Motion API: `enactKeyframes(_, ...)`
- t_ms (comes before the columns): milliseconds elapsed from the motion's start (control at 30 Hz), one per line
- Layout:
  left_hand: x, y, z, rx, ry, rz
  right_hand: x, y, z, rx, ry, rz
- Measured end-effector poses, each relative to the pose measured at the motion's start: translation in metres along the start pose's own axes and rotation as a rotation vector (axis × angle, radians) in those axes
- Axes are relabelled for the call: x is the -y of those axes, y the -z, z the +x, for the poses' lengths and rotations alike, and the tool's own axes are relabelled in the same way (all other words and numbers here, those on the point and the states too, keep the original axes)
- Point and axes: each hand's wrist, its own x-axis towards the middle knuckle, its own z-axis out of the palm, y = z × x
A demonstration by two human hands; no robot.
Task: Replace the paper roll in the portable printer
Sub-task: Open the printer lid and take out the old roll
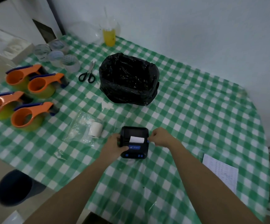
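A small black portable printer (134, 141) with blue buttons lies on the green checked tablecloth (187, 110), its lid down and a strip of white paper (136, 139) sticking out of its slot. My left hand (114, 147) grips the printer's left side, thumb across its front. My right hand (161, 137) pinches at the printer's right edge, fingers closed by a blue tab. A white paper roll (96, 129) lies left of the printer, on a clear plastic bag (79, 126).
A bin lined with a black bag (128, 78) stands behind the printer. Scissors (87, 73), several orange tape dispensers (29, 101) and tape rolls (56, 55) fill the left side. A yellow drink cup (109, 37) stands at the back; a printed sheet (219, 172) lies right.
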Motion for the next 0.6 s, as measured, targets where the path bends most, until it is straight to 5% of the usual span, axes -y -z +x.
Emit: enactKeyframes(600, -0.0011, -0.0019, 0.0068, -0.008, 0.004, 0.003, -0.0068, 0.0021, 0.0086, 0.128, -0.009, 0.074)
